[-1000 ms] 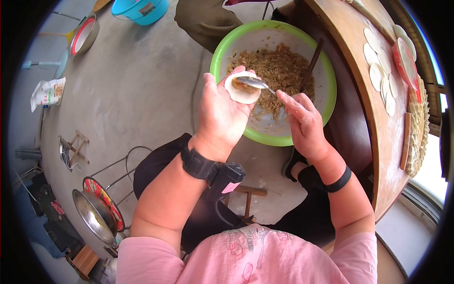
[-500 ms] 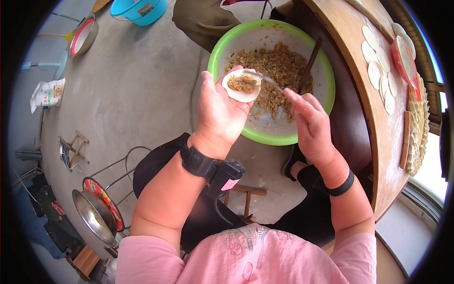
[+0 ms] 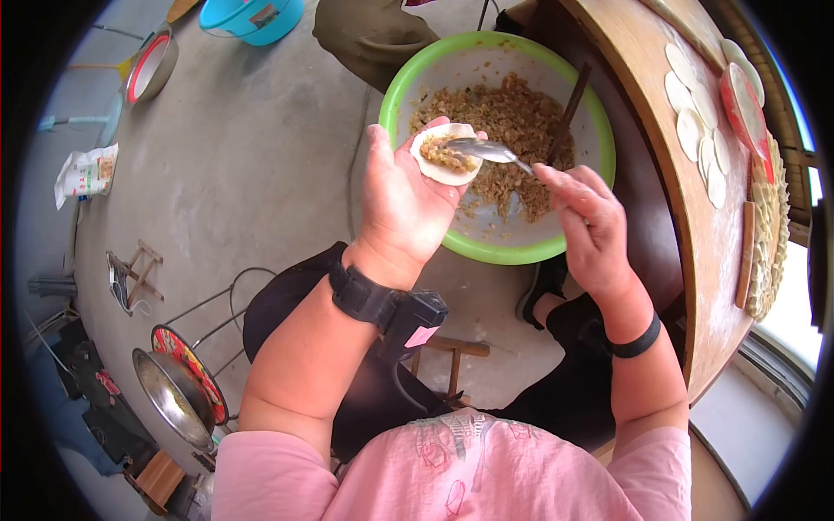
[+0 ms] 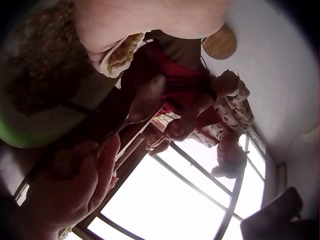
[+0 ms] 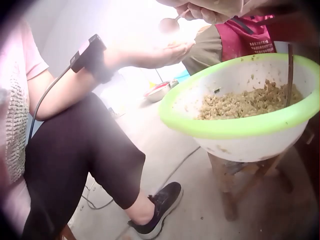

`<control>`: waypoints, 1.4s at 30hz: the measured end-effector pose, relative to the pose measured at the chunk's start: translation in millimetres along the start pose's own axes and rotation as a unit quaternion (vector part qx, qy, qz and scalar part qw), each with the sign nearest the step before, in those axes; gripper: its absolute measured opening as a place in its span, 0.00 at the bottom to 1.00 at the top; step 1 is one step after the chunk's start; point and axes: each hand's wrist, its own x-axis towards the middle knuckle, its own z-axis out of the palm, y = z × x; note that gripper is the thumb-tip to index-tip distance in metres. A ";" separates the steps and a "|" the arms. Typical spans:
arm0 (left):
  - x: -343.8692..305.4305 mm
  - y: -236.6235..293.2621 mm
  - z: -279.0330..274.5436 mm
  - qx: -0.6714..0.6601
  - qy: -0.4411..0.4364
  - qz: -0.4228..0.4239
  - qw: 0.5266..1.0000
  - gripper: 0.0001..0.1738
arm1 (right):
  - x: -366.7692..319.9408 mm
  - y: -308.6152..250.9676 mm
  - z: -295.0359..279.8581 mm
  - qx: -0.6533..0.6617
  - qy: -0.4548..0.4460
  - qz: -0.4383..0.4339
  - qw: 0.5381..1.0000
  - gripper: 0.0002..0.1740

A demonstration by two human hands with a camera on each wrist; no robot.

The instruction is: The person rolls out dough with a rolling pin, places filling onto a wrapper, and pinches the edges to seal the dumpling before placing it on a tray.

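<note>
Palm up, my left hand (image 3: 400, 204) carries a round dough wrapper (image 3: 459, 172) on its fingers, with a mound of filling (image 3: 439, 153) on it. My right hand (image 3: 591, 226) pinches the handle of a metal spoon (image 3: 491, 151), whose bowl is over the filling's right side. In the left wrist view the spoon (image 4: 147, 100) appears apart from the filled wrapper (image 4: 120, 57). Beneath both hands is a green-rimmed bowl (image 3: 608, 165) of chopped filling, with a brown stick (image 3: 572, 108) standing in it.
A wooden table (image 3: 643, 113) on the right holds flat wrappers (image 3: 689, 135), a red-handled item (image 3: 743, 108) and rows of pale pieces (image 3: 766, 234). Another person's leg (image 3: 365, 39) is beyond the bowl. Metal basins (image 3: 174, 395) stand at the left, and a blue bucket (image 3: 261, 19) at the top.
The spoon lifted off the filling toward the wrapper's right edge, then came back over it. The filling now lies spread on the wrapper. My right hand has shifted right and slightly down.
</note>
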 end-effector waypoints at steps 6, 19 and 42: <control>2.1 1.0 0.3 0.001 0.000 0.001 1.000 0.41 | -1.0 6.2 -7.3 -0.121 0.000 -0.057 0.991 0.24; 7.3 3.7 3.9 -0.016 0.027 0.048 0.998 0.44 | -5.8 14.9 -18.2 -0.254 -0.014 0.001 0.967 0.23; 2.4 -4.1 4.7 0.019 -0.008 -0.029 0.999 0.47 | 1.5 3.1 -7.8 0.014 -0.021 0.039 0.999 0.20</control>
